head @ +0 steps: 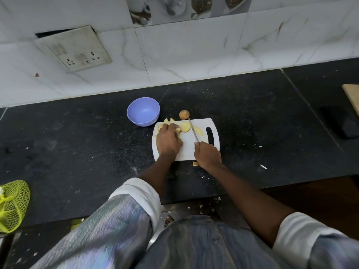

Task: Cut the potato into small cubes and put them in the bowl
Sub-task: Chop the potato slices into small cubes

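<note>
Left hand curls its fingers over wet, slippery pale-yellow potato pieces on the white plastic cutting board, near the empty lilac bowl; right hand grips the steel knife. Firm flesh: pin flat faces down.

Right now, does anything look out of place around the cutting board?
Yes. One potato piece lies off the cutting board, on the counter beside the right hand. The bowl looks empty.

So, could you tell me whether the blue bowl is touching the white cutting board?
Apart: the head view shows a strip of dark counter between the blue bowl and the white cutting board.
</note>
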